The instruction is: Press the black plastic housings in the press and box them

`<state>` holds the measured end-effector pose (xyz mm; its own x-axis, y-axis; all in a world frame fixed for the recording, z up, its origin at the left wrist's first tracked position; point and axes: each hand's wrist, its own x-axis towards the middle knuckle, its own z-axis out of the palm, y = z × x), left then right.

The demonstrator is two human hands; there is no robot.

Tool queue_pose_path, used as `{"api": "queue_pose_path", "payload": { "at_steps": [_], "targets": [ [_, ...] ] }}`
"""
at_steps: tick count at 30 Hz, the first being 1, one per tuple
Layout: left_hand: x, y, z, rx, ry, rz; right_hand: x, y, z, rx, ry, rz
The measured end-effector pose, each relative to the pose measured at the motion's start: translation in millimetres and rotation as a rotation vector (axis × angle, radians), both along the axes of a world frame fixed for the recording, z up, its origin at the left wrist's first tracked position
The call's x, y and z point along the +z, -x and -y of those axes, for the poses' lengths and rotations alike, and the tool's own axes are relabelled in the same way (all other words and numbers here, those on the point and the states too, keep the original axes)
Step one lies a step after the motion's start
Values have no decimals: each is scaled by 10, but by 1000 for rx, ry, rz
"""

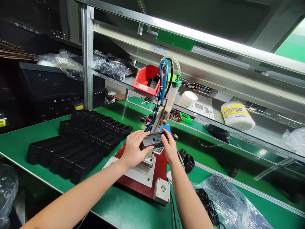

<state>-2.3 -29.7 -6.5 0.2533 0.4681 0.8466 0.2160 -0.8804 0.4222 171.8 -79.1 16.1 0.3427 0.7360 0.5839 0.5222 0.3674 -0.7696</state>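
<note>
Between both hands I hold a black plastic housing [153, 139], long and box-shaped, with a round hole in the face turned to me. My left hand [135, 148] is closed round its left end, thumb along the lower edge. At the right end my right hand [169, 144] grips it with thumb and fingers. Directly behind the housing stands a bench-top dispensing machine [170, 100] with a clear syringe barrel and blue and black hoses. Its dark red base [160, 168] carries a white plate [149, 178], partly hidden by my hands and forearms.
Rows of similar black housings [81, 136] lie on the green bench at left. A grey button box [162, 190] sits at the machine's front right corner. Bagged black rings [221, 197] lie at right. The shelf above bears a red bin [146, 79] and a wipes tub [237, 116].
</note>
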Motion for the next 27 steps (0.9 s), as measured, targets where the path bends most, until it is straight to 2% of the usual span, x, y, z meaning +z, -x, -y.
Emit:
{"api": "queue_pose_path", "payload": {
  "at_steps": [3,8,13,16,20,22,25,27],
  "targets": [
    [-38,-30,-43,-48,86,67,-100,6,-119,-9,8,-38],
    [-34,-149,-11,-172,275,256,-183,85,-160,-44,-33,-114],
    [-35,-274,-14,-142,276,399,-195,203,-176,-141,-98,-147],
    [-47,-273,-129,-194,332,379,-220,293,-130,-260,-130,-130],
    [-53,-263,-422,-423,478,276,-272,408,8,-413,-159,-70],
    [-53,-278,-545,-493,512,243,-285,446,69,-474,-148,12],
    [-52,-302,-620,-568,560,231,-275,468,107,-500,-154,190],
    [-47,-305,-612,-613,593,233,-263,457,97,-446,-227,255]
  ]
}}
